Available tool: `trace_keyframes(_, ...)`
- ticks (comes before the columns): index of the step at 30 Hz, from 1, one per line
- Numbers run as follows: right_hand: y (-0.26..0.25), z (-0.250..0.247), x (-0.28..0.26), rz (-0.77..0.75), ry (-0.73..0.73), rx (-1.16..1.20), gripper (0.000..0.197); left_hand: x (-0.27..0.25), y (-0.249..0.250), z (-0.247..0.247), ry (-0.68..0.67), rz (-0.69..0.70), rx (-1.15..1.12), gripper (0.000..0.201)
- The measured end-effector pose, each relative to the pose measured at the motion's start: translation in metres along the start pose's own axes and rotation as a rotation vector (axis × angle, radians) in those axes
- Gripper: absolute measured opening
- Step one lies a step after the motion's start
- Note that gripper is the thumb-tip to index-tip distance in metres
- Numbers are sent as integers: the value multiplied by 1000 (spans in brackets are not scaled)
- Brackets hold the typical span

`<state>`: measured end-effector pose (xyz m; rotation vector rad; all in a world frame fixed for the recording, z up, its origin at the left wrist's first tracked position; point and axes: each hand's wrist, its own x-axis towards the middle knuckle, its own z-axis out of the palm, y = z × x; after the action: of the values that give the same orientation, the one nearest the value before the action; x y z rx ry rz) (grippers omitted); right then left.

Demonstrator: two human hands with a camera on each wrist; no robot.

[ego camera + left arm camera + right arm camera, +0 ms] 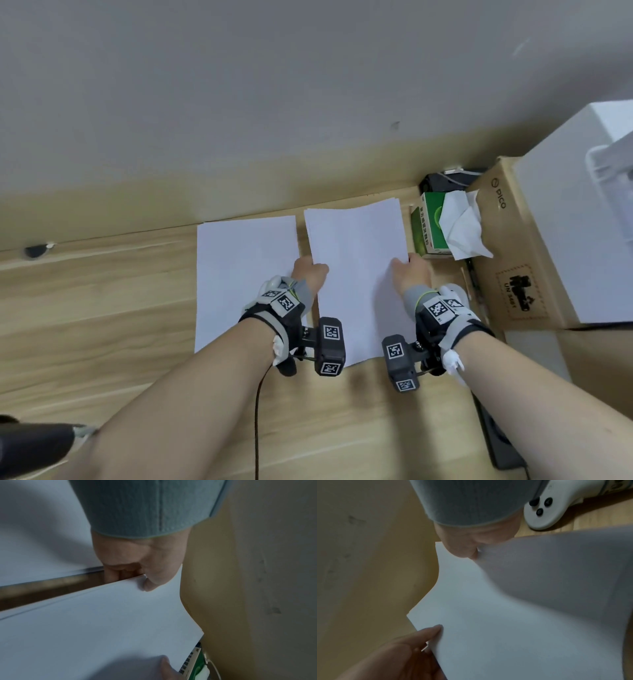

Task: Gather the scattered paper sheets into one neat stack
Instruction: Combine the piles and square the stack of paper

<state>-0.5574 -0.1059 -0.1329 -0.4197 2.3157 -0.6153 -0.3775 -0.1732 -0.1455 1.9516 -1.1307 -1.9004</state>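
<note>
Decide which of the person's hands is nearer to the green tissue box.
The right hand. It holds the right edge of the paper stack, just beside the green tissue box. The left hand grips the stack's left edge, the stack's width farther away.

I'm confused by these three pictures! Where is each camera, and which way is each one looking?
Head: sits on the person's head, looks forward and down at the wooden desk; shows both forearms, the left hand and right hand gripping the paper stack.
Left wrist: sits on the left wrist, looks along the hand; shows its thumb on the stack's edge, fingers underneath.
Right wrist: sits on the right wrist, looks along the hand; shows it pinching the stack's other edge.
Shared: both wrist views show the same stack and the opposite hand's fingers.
</note>
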Motion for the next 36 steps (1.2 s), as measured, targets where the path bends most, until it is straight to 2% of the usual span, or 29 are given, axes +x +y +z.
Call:
trace_keyframes(2,-4,-4,-8,-45,23,5,29,-12,5,-6,7,47,-8,29)
trace_keyframes(7,-25,9,-35,-109,-26,102,22,-38,15,-50,54,142,-63,12)
trace_keyframes(12,-48,63,-69,-106,-140,183,13,-35,-3,-117,182,144,-72,22)
trace_keyframes(15,-58,92,-82,-115,-204,198,10,-34,-11,-148,264,152,-81,17)
trace_keyframes(19,-65,129,-89,-96,-281,150,23,-23,-29,-181,284,120,-68,26)
trace_keyframes(21,-64,130,-90,-98,-287,93,30,-20,-35,-185,297,115,63,24)
trace_keyframes(24,-64,134,-87,-115,-208,-52,33,-10,-46,-198,359,86,391,41)
trace_keyframes(26,-61,133,-85,-83,-180,-128,42,-8,-50,-201,307,37,377,59)
trace_keyframes(29,-57,133,-88,-47,-233,-120,47,-12,-49,-201,230,1,286,64)
trace_keyframes(34,-55,142,-98,-47,-302,-88,33,-13,-54,-203,323,-58,326,69)
trace_keyframes(36,-51,146,-104,-49,-315,-82,17,-9,-62,-207,293,-95,270,70)
